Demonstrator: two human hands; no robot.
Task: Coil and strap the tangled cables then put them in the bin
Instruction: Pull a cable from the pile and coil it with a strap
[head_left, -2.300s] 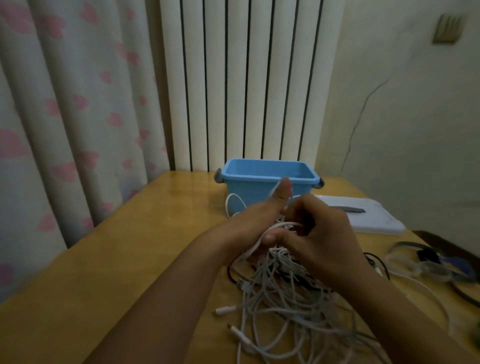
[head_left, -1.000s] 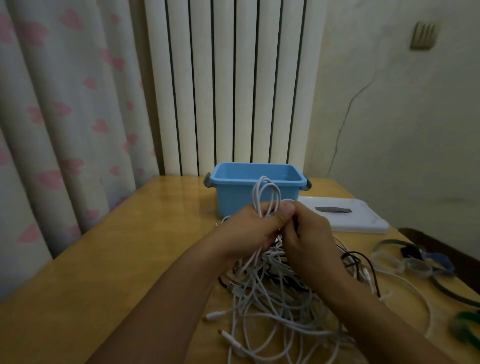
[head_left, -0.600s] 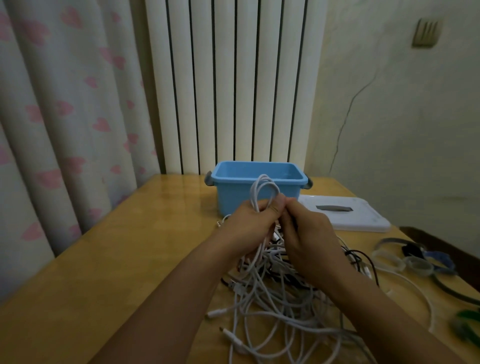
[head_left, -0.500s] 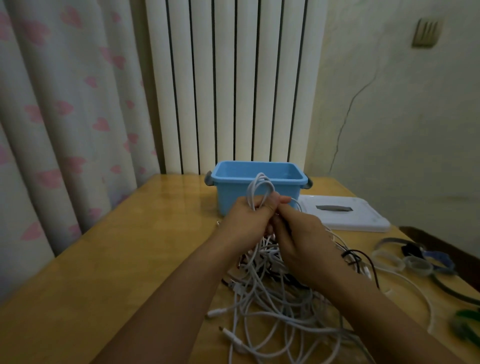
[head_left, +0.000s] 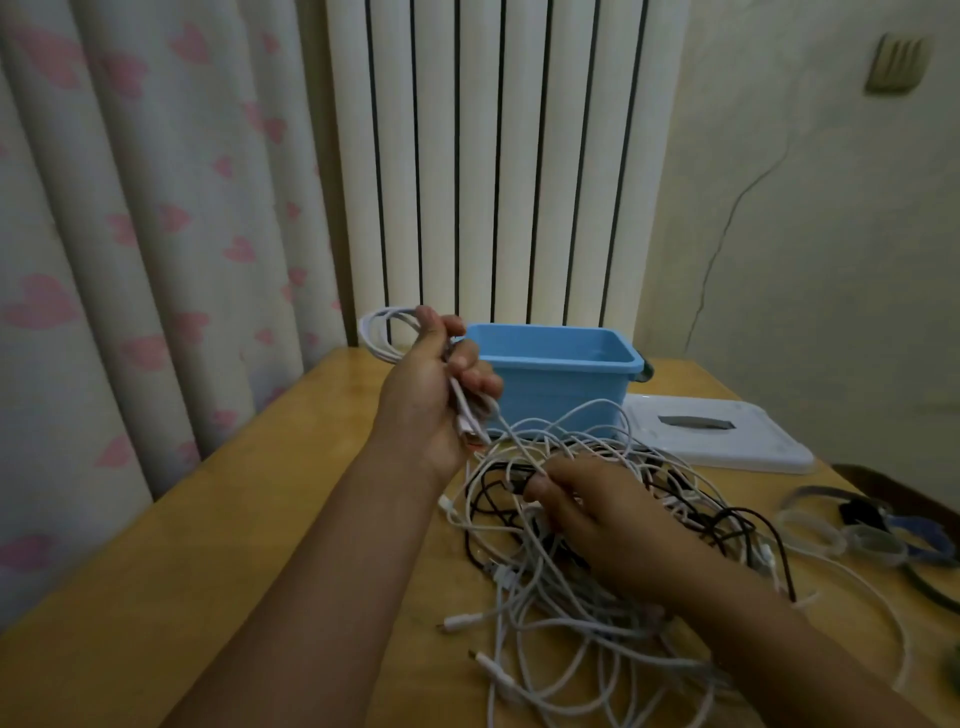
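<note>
Curled fingers of the left hand (head_left: 431, 384) clamp a small white coil (head_left: 382, 332), whose loops stick out above and to the left of the fist, raised off the wooden table (head_left: 171, 561). From the underside of that grip a white strand (head_left: 519, 441) runs down and to the right into the tangled pile of cables (head_left: 571, 597), which lies below and to the right of the fist, spread on the table. Most of the tangle is white; a few black cables thread through its upper part.

Lower and to the right of the left hand, the right hand (head_left: 597, 514) rests in the pile with its fingers bent round white strands at the upper left edge of the heap; exactly which strand it pinches cannot be told. Loose plug ends poke out of the pile's near-left side, below both hands.

Just behind and to the right of the left fist stands the blue bin (head_left: 561, 384), open-topped, its left rim partly hidden by the fingers. Further right of the bin a white lid (head_left: 727, 436) with a grey handle lies flat. Beyond the right hand, near the table's right edge, lie several straps (head_left: 852, 535), some pale and some dark blue or black.
</note>
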